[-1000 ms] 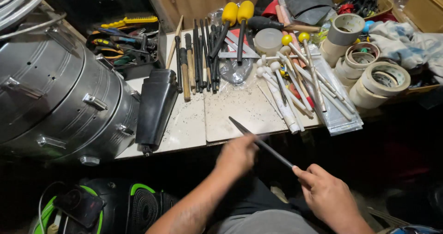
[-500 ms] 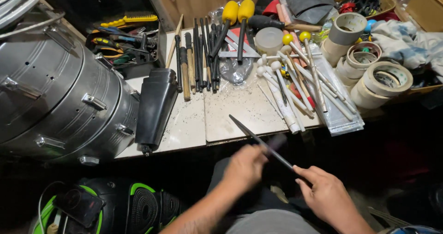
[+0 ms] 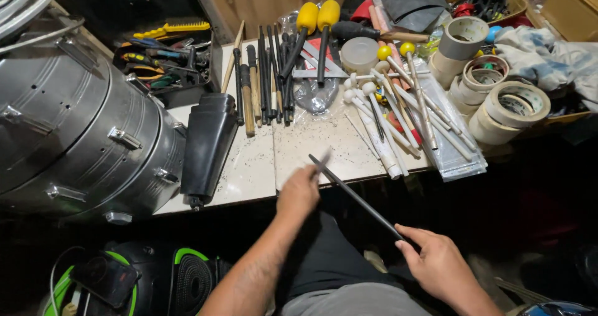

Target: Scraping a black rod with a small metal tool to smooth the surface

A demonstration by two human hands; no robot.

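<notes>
My right hand [image 3: 436,267] grips the near end of a long, thin dark stick [image 3: 364,205], which slants up and to the left over the table's front edge. My left hand [image 3: 299,193] is closed beside the stick's far end. A small grey piece [image 3: 322,161] juts from its fingers, blurred by motion, and rests against the stick; I cannot tell what it is. Dark specks lie scattered on the white tabletop [image 3: 249,166] just beyond.
A large metal drum [image 3: 75,135] fills the left, with a black cowbell [image 3: 208,145] lying next to it. Behind are rows of dark sticks [image 3: 271,79], yellow-headed mallets [image 3: 314,20], white beaters [image 3: 392,123] and tape rolls [image 3: 504,107]. A green-and-black case [image 3: 180,278] sits on the floor.
My left hand slid down the stick toward me, then back up to its far end. My right hand stayed put, holding the near end.
</notes>
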